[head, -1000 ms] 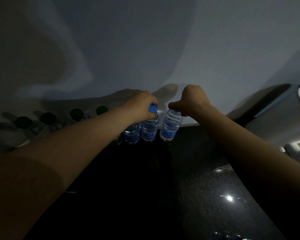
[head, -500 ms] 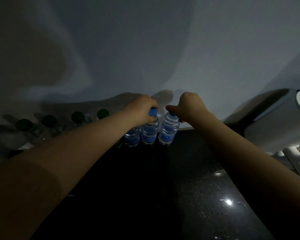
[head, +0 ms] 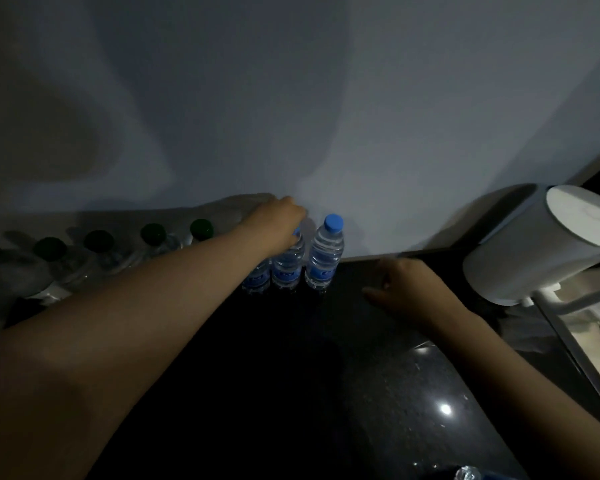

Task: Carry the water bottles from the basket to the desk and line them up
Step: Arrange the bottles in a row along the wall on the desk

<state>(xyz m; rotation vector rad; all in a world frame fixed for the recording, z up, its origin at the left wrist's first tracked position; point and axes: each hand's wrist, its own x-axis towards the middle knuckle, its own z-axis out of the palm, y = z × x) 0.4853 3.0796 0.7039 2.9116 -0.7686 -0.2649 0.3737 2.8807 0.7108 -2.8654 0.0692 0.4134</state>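
Note:
Three clear water bottles with blue labels stand upright in a row on the black desk (head: 378, 393) against the wall. The rightmost bottle (head: 324, 256) shows its blue cap and stands free. My left hand (head: 274, 223) grips the top of the middle bottle (head: 286, 265), covering its cap. A third bottle (head: 257, 278) is mostly hidden behind my left wrist. My right hand (head: 404, 287) hovers low over the desk to the right of the row, holding nothing, its fingers loosely bent.
Several green-capped bottles (head: 151, 237) line the wall to the left. A white cylindrical appliance (head: 548, 244) stands at the right, with a metal rack (head: 582, 344) below it. A bottle's edge (head: 468, 474) peeks in at the bottom.
My right hand has let go of the rightmost bottle and drawn back to the right and down. My left hand stays on the middle bottle's cap.

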